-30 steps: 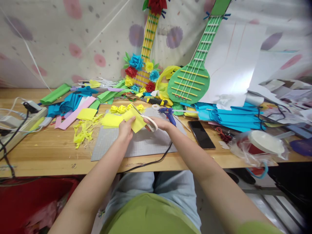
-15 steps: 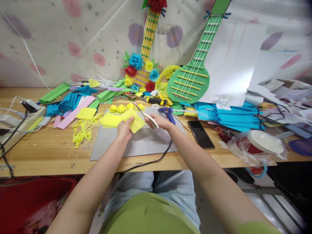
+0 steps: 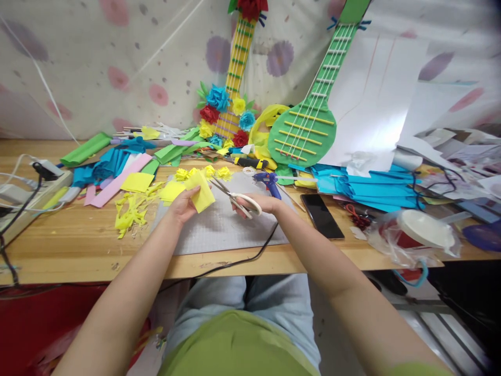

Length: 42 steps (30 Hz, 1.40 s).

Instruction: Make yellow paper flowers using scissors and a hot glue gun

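Scissors with white loop handles and metal blades (image 3: 233, 197) beside a squarish piece of yellow paper (image 3: 202, 193)

Both hands are above a grey rectangular cutting mat (image 3: 223, 232) on a long, light-brown wooden worktop (image 3: 90, 245). The left hand (image 3: 183, 207) has its grip pinched on the yellow paper, thumb on the near face, holding it by its left side and tilted up off the mat. The right hand (image 3: 266, 202) has its grip wrapped around the scissors' handles. The blades look parted and point up and left, tips just beside the paper's right edge; whether they touch it cannot be told.

Beyond the left hand lies a flat yellow paper sheet (image 3: 169, 192), partly hidden, and behind it a row of small crumpled yellow paper flowers (image 3: 224, 173). Stringy yellow paper scraps (image 3: 131, 214) lie to the left on the wood. Past the right hand is a blue plastic glue gun (image 3: 270, 184).

For a clean cut from this pose, the paper is probably best kept taut, with the left fingertips well back from the blades' line. Taking the edge deep between the blades, near the pivot, should work better than nipping with the tips, since thin-looking paper may fold. Turning the paper while the scissors hold their angle would likely give a smoother line. If it is layered, which is hard to make out, a firm pinch should stop slipping.
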Available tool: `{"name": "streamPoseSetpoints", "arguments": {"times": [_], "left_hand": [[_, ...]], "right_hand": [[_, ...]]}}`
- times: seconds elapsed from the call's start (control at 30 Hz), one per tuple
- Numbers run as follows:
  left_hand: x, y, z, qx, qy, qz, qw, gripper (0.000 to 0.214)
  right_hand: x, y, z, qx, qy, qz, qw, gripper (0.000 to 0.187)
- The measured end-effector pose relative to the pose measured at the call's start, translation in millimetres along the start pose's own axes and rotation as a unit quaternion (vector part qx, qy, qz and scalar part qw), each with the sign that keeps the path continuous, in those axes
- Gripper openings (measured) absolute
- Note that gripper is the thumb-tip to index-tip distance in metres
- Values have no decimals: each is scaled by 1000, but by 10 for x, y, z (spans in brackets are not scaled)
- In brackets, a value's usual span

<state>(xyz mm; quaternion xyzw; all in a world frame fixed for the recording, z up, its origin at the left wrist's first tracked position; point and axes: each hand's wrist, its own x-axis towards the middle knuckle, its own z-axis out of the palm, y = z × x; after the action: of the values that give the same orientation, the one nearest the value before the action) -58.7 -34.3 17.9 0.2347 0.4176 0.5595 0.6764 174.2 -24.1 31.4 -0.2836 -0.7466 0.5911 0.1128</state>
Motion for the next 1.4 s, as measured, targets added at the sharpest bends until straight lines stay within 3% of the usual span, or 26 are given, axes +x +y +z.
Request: {"name": "streamPoseSetpoints", "arguments": {"times": [0.27,0.57,1.07,1.2,1.4], "left_hand": [[-1,-131,29,31,-19,27,999,18],[-11,-331,157,5,-6,43,999,32],[6,-375,259,-8,8,62,998,35],[32,-367,223,-8,31,66,997,31],[75,-279,93,7,112,76,991,27]], "right_hand": [[133,59,67,52,1,20,998,56],[262,-63,137,53,95,30,994,55],[330,42,85,59,154,17,986,52],[302,43,54,51,176,14,983,51],[250,131,21,67,243,47,967,48]]}}
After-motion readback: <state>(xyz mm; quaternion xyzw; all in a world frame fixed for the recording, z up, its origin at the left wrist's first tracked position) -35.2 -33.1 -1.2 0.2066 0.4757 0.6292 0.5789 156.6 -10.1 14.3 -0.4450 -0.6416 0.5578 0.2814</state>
